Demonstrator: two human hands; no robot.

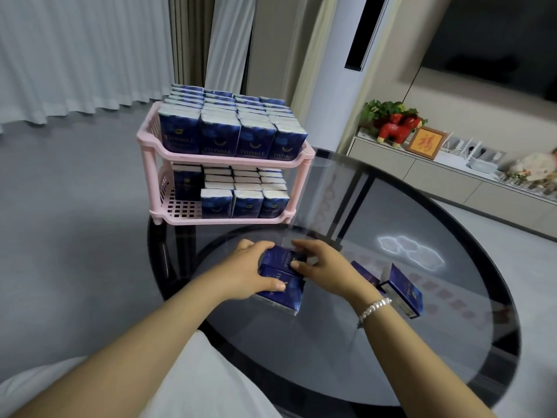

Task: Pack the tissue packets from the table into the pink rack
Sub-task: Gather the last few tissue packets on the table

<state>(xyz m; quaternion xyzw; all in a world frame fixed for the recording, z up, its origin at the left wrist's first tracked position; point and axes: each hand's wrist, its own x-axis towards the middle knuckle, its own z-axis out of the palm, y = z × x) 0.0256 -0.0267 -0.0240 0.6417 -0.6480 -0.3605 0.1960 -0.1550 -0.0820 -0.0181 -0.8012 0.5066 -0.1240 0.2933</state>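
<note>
Two blue tissue packets (281,277) are lying stacked on the dark glass table (391,372), just in front of the pink rack (223,159). The left hand (248,271) is curling around their left side while the right hand (322,268) is pinching the upper one from the right. Two more packets (402,289) (one standing tilted) are sitting nearby, to the right. Both rack shelves are holding upright packets.

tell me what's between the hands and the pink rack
Head view: only bare glass table between the hands and pink rack.
</note>
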